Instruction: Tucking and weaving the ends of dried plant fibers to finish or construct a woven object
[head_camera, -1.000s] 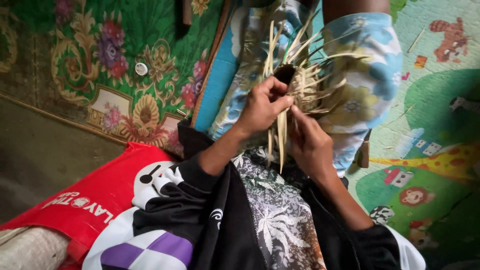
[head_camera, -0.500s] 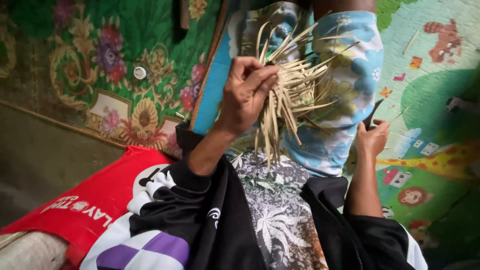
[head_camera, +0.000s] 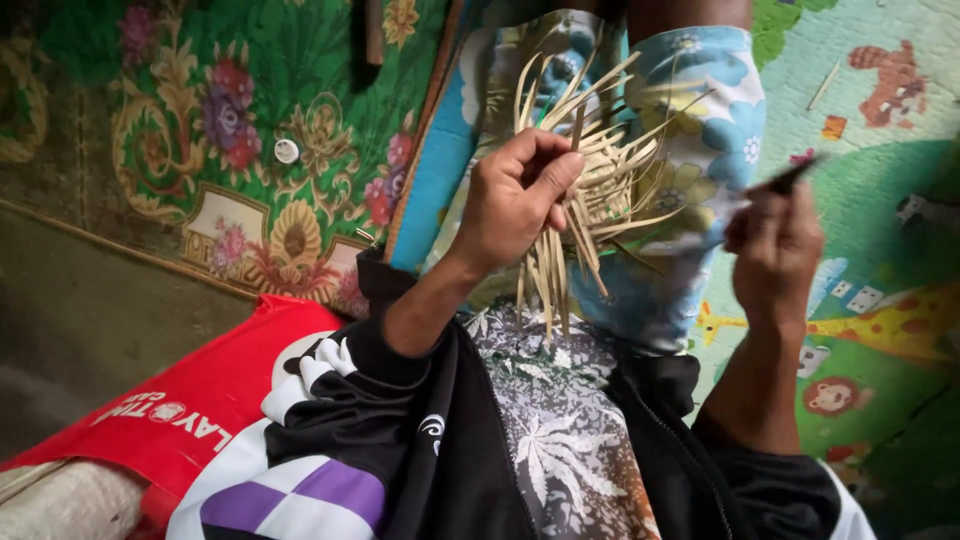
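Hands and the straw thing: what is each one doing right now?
Left hand: shut on the straw weave.
Straw weave: unfinished, loose strips sticking out, resting on the lap.
Right hand: raised, blurred, grip shut on a thin dark tool.

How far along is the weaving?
Done: a small woven core sits under the left hand. In hand: that hand grips the woven straw piece; the right hand holds a thin dark tool, blurred. Left: many loose strips stick out unwoven.
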